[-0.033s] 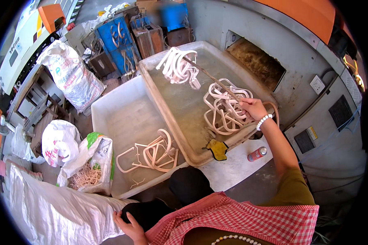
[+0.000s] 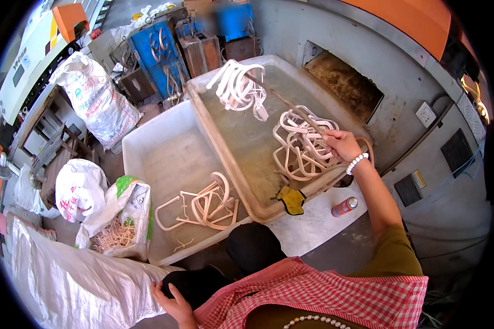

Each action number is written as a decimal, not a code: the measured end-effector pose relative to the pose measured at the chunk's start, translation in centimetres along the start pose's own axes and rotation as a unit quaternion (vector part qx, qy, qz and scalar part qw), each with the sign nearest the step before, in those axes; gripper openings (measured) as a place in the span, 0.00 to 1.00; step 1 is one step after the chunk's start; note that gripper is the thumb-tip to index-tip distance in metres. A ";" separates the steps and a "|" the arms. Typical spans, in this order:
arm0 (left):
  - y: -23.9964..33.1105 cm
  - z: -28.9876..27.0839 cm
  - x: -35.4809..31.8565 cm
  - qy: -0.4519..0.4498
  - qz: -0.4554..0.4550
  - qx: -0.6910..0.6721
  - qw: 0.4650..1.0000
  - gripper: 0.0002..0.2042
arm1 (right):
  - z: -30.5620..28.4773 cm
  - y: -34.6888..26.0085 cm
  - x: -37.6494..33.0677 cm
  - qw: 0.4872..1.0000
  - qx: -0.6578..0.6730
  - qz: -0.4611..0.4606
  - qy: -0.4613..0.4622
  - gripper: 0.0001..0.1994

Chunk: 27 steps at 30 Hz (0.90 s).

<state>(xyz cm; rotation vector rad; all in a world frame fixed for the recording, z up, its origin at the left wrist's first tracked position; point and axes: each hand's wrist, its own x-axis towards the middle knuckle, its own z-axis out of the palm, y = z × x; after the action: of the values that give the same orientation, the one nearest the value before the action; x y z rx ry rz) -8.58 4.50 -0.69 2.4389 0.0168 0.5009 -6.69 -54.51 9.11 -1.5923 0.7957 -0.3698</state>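
Observation:
My right hand [image 2: 342, 146] is closed round one end of a long thin rod [image 2: 285, 102], which slants out over the water tub [image 2: 247, 198]. From its far end hangs a cluster of pale pink looped plastic parts [image 2: 237, 88], above or at the water; I cannot tell which. Beneath the rod, close to my right hand, a tangled heap of similar looped parts [image 2: 296, 147] lies in the tub. My left hand [image 2: 173, 304] rests by my black-clad knee [image 2: 197, 288], its fingers apart and nothing in it.
A white tub [image 2: 139, 148] on the left holds more looped parts [image 2: 211, 204]. Beside it stands an open sack [image 2: 142, 200] of thin plastic scraps. A yellow glove [image 2: 292, 200] hangs on the tub's near rim, near a spray can [image 2: 344, 206]. The machine wall [image 2: 406, 93] bounds the right.
The hanging cluster has shifted slightly up and left at the rod's far end. My right hand has moved a touch to the right; my left hand stays by the knee.

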 end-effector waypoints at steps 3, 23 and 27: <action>-0.2 0.0 0.0 -0.004 -0.003 0.004 1.000 0.17 | -0.7 -2.7 -2.5 0.999 -0.015 -0.033 -0.003 0.13; -0.5 -0.3 -0.2 0.009 -0.021 -0.016 1.000 0.15 | 3.5 -5.4 -12.6 0.894 -0.346 -0.209 -0.193 0.13; -0.7 -0.2 -0.3 0.000 -0.037 -0.013 0.999 0.15 | 1.9 -5.3 -13.5 0.819 -0.491 -0.205 -0.217 0.15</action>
<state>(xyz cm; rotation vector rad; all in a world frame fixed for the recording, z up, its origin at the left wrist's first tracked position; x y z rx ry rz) -8.81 5.16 -1.06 2.4039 0.0993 0.4660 -13.59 -43.99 16.54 -2.7095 0.2410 0.1741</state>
